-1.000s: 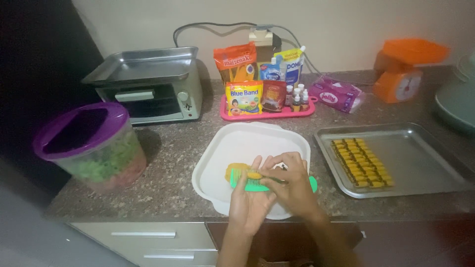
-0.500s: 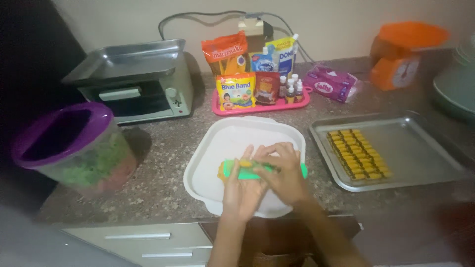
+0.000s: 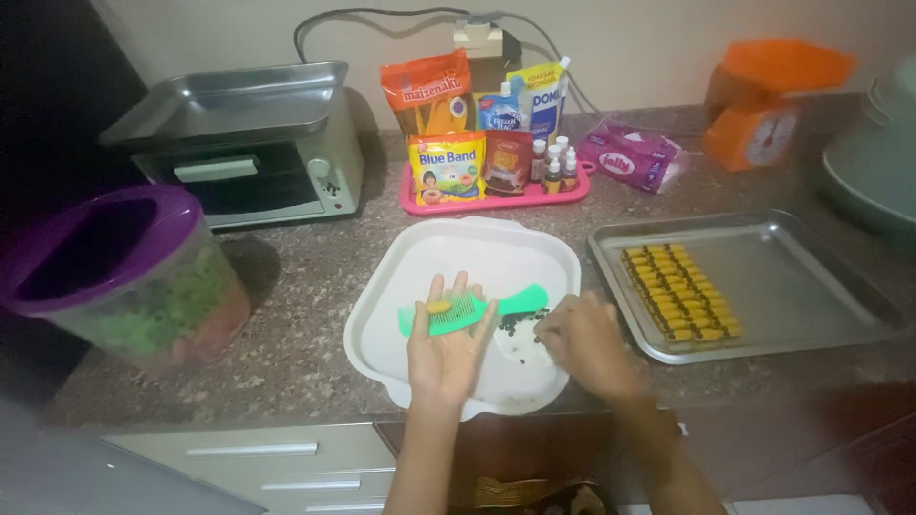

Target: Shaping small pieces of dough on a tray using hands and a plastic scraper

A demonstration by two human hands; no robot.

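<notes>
Left hand (image 3: 447,345): lower centre of the frame, palm up and flat, fingers spread; not gripping. A green comb (image 3: 469,311) lies across the fingers, with a small yellow dough piece (image 3: 439,307) resting on its teeth.

Right hand (image 3: 584,341): just right of the left hand, fingers curled down at a cluster of small dark bits (image 3: 515,325) on the white tray (image 3: 477,250); whether it pinches one cannot be told, the fingertips being hidden.

Risks, as judged:
- The comb is only balanced, not clasped; a tilt of the palm could slide comb and dough piece onto the tray.
- The dough piece looks soft; heavy pressure could flatten it into the teeth.
- The white tray's near edge sits close to the counter lip; a downward push there might tip it.

Surroundings:
- Metal baking tray (image 3: 811,277), right of frame, holding rows of finished yellow pieces (image 3: 679,291) at its left end; near the right hand, nothing between.
- Purple-rimmed container (image 3: 124,277), left.
- Toaster oven (image 3: 258,153), upper left.
- Pink tray of packets and bottles (image 3: 496,195), upper centre.
- Orange kitchen scale (image 3: 768,105), upper right.
</notes>
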